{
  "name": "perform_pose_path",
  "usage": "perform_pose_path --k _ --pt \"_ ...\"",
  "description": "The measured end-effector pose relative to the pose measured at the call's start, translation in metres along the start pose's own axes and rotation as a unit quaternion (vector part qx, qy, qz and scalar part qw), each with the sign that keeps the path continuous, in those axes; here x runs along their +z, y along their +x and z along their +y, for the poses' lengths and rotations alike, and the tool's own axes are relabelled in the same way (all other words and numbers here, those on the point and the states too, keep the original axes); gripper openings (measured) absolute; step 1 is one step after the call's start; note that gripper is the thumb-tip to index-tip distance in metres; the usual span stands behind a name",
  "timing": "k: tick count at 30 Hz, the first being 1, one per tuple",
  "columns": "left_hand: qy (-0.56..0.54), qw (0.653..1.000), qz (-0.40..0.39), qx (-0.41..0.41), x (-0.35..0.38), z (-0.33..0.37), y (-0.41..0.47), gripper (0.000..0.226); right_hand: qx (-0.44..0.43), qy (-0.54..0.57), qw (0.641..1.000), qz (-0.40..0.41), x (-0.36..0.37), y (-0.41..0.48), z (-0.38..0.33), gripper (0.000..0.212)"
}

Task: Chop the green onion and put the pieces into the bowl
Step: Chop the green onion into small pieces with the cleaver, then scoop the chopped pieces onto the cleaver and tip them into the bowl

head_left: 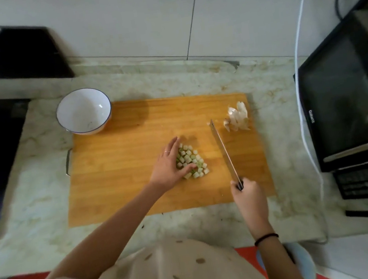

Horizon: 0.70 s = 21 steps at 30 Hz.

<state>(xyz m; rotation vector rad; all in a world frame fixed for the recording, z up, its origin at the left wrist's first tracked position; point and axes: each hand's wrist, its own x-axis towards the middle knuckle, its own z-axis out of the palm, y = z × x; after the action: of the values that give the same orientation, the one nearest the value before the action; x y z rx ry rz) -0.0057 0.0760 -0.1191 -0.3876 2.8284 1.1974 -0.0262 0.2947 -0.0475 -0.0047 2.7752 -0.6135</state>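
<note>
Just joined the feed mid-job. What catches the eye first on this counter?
A pile of chopped onion pieces sits mid-board, with the left hand resting against its left side. To the right, the right hand grips a knife lying lengthwise across the board. The white bowl at the board's far-left corner looks empty.

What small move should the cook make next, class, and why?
Probably sweep the knife blade leftward against the chopped green onion pieces, so the left hand can gather them onto it. The pieces lie cut in a pile, the right hand grips the knife beside them, and the bowl looks empty.
</note>
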Motion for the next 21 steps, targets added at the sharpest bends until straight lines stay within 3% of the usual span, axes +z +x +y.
perform_pose_path --k 2,4,8,12,16,21 --pt "0.064 0.998 0.002 0.023 0.003 0.004 0.003 0.102 0.010 0.002 1.000 -0.006 0.005 -0.009 0.003 0.031" --pt "0.062 0.997 0.023 0.036 0.008 0.010 0.006 0.098 0.007 -0.003 1.000 -0.026 0.011 -0.014 0.004 0.042" --pt "-0.115 0.991 0.062 0.019 0.007 0.020 0.005 0.063 0.004 0.052 0.997 -0.059 0.016 -0.021 0.002 0.041" --pt "-0.213 0.969 0.124 -0.016 0.003 0.010 0.000 0.039 0.046 0.153 0.983 -0.088 0.012 -0.024 0.004 0.037" --pt "-0.137 0.965 0.217 -0.052 -0.003 -0.007 -0.009 0.043 0.044 0.198 0.975 -0.092 0.016 -0.021 0.020 0.044" --pt "-0.082 0.985 0.149 -0.026 0.005 0.004 -0.007 0.049 0.065 0.244 0.958 -0.137 0.034 -0.024 0.025 0.040"
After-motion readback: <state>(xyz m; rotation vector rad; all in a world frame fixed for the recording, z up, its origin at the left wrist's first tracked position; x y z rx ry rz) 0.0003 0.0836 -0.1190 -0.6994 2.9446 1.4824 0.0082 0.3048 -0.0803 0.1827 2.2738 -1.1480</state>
